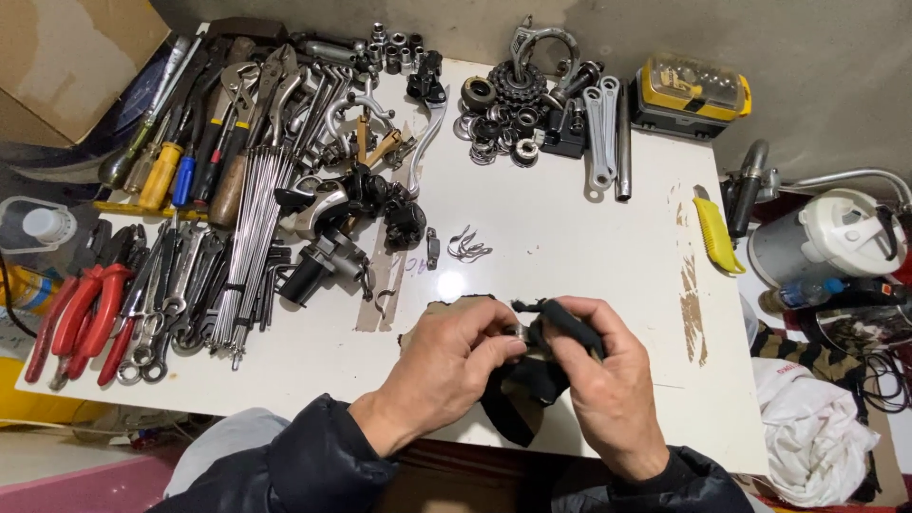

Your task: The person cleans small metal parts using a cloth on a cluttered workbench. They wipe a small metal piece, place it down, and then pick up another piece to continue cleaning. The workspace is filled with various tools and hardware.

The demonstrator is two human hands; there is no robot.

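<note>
From the head camera, both hands work at the near edge of the white rectangular bench [570, 237]. The left hand [454, 356] is closed in a pinch on a small shiny metal ring-like part [519, 332]. The right hand [598, 375] is curled shut around a dirty black cloth rag [532, 380], which hangs down over the bench's near edge.

To do this well, I judge the left pinch should stay firm while the rag is pressed around the part, with the work kept above the bench so a slip lands there.

A yellow case with a clear lid [692, 92] sits at the bench's far right corner. A brown cardboard box [66, 57] lies beyond its far left corner. I can make out no labels.
</note>
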